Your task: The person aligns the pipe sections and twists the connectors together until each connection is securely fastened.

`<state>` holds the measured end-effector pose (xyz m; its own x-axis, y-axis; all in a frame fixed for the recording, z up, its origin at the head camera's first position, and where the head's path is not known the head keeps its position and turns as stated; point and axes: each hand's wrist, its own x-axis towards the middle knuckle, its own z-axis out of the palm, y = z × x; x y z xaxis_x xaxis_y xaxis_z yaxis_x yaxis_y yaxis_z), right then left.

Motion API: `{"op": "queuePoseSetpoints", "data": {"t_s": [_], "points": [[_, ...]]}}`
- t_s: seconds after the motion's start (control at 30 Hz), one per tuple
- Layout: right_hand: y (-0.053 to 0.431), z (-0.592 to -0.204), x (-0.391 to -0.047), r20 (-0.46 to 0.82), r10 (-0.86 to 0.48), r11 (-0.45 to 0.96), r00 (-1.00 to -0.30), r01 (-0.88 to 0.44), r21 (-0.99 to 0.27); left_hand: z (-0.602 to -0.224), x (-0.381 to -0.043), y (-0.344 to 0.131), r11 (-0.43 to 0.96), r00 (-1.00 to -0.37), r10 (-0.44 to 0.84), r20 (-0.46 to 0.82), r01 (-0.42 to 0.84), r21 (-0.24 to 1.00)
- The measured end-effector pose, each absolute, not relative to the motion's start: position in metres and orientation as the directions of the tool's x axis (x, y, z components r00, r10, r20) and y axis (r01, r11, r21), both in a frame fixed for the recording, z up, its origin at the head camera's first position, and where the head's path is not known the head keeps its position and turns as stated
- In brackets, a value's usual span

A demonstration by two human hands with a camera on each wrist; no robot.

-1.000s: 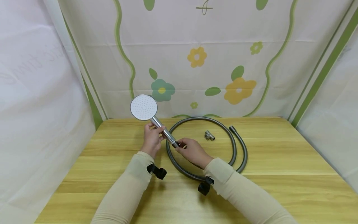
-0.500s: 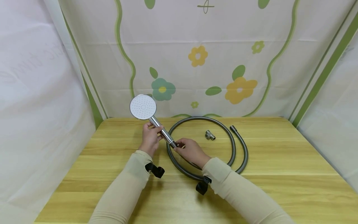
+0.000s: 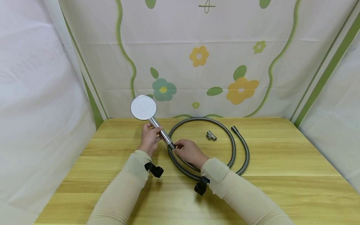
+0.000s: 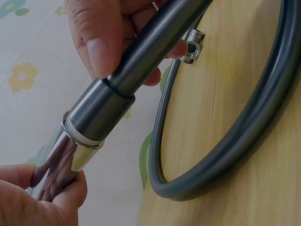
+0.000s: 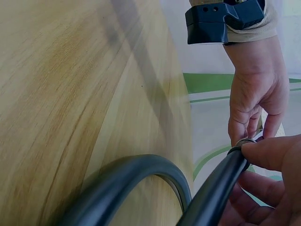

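Shower head (image 3: 143, 108) and dark hose (image 3: 234, 150) were held end to end left of centre in the frame, the spray face turned toward the camera and the handle (image 3: 163, 133) sloping down to the right. The handle was held in the narrow grip of the left hand (image 3: 149, 137); the hose was pinched at its dark collar (image 4: 101, 110) in the grip of the right hand (image 3: 189, 153). A pale ring (image 4: 81, 133) was seen between collar and handle; how firmly they were joined could not be told.

The rest of the hose was looped over a yellowish wood-grain surface (image 3: 281, 156), on which a small metal fitting (image 3: 211, 136) was laid inside the loop, right of centre. The surface was enclosed by pale cloth: a back cloth (image 3: 225, 34) printed with orange, teal and green flowers, leaves and wavy green lines, a left cloth (image 3: 36, 115) and a right cloth (image 3: 337, 131), with green bands along the corners.

Faint slanted lettering (image 3: 32, 62) was shown at upper left and could not be read with certainty. A thin green mark (image 3: 206, 6) was cut off at the top edge.
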<state>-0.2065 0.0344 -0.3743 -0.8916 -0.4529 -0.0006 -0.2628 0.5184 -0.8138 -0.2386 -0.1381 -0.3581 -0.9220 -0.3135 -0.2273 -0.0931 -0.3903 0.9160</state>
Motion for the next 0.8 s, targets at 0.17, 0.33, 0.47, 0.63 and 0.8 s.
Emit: {"op": "queuePoseSetpoints", "data": {"t_s": [0.17, 0.33, 0.47, 0.63, 0.8], "points": [[0.034, -0.375, -0.206, -0.001, -0.467, 0.529, -0.885, -0.278, -0.802, -0.36, -0.24, -0.141, -0.381, -0.919, -0.318, -0.235, -0.103, 0.919], [0.033, -0.376, -0.206, -0.014, -0.469, 0.538, -0.883, -0.273, -0.797, -0.362, -0.241, -0.144, -0.371, -0.919, -0.313, -0.239, -0.113, 0.922], [0.031, -0.375, -0.205, -0.021, -0.47, 0.544, -0.882, -0.271, -0.795, -0.363, -0.242, -0.145, -0.369, -0.918, -0.31, -0.248, -0.124, 0.921], [0.029, -0.378, -0.206, -0.013, -0.48, 0.551, -0.877, -0.289, -0.783, -0.363, -0.242, -0.147, -0.36, -0.915, -0.308, -0.259, -0.14, 0.922], [0.027, -0.379, -0.207, -0.02, -0.482, 0.563, -0.876, -0.293, -0.773, -0.366, -0.244, -0.15, -0.344, -0.913, -0.309, -0.265, -0.153, 0.926]]}}
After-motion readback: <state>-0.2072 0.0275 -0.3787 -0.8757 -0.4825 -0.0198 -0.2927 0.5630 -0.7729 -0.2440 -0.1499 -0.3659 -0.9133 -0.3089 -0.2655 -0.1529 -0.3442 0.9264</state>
